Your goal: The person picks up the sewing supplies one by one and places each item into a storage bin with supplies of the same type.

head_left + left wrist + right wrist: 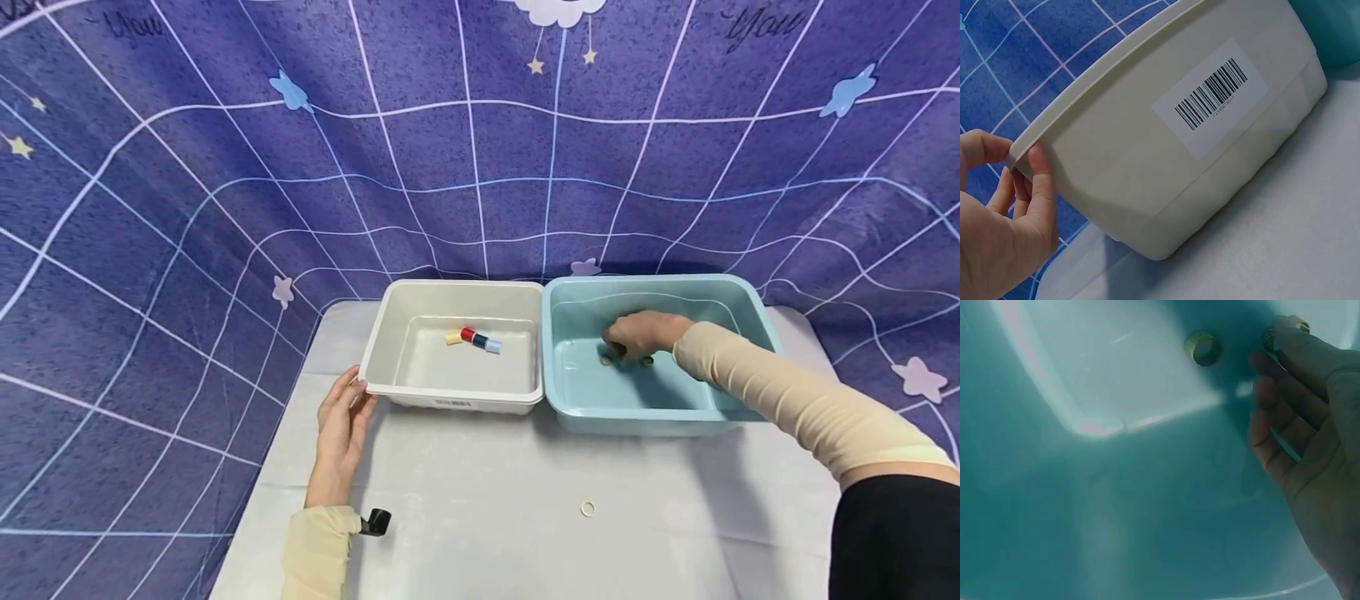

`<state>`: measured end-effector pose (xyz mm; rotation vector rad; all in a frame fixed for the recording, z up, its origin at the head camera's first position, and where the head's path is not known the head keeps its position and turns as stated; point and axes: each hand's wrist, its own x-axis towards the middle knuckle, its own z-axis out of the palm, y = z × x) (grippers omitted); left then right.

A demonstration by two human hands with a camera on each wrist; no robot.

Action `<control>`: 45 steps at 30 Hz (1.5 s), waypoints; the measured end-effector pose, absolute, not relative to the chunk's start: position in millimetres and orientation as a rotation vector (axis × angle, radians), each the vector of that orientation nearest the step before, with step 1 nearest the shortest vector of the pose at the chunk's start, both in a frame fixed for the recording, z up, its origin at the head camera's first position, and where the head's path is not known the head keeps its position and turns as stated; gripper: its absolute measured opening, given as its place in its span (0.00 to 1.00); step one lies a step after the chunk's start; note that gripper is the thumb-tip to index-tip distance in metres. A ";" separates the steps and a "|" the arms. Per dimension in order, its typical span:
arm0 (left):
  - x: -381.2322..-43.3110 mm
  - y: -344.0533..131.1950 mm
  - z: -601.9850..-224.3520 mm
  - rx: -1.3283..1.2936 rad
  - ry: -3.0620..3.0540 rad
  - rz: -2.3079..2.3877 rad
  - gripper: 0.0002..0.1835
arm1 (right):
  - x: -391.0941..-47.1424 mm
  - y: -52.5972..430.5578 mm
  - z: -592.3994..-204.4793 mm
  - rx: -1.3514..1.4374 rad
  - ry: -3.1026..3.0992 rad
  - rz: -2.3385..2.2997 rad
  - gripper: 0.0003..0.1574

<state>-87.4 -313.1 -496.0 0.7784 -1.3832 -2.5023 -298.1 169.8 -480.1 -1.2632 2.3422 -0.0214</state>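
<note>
At the near left corner of a white plastic bin (450, 392), my left hand (343, 425) pinches the rim between thumb and fingers, as the left wrist view shows. My right hand (641, 333) reaches down into a light blue bin (645, 423). In the right wrist view its thumb and fingertips pinch a dark, textured ring (1269, 339), partly hidden by the thumb. Just behind that is part of a gold-coloured ring (1300, 323). Another gold-coloured ring (1204, 348) lies on the bin floor, apart from the fingers.
Inside the white bin lie a pale yellow piece (453, 337) and a short row of red, dark and light blue pieces (481, 340). The bins stand side by side. A thin pale ring (588, 508) lies on the white-covered table (480, 500). A patterned blue curtain (420, 150) hangs behind.
</note>
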 end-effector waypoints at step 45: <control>-87.8 -311.2 -492.5 0.783 -1.338 -2.525 0.14 | -241.2 180.4 -380.6 -1.304 2.562 -0.283 0.07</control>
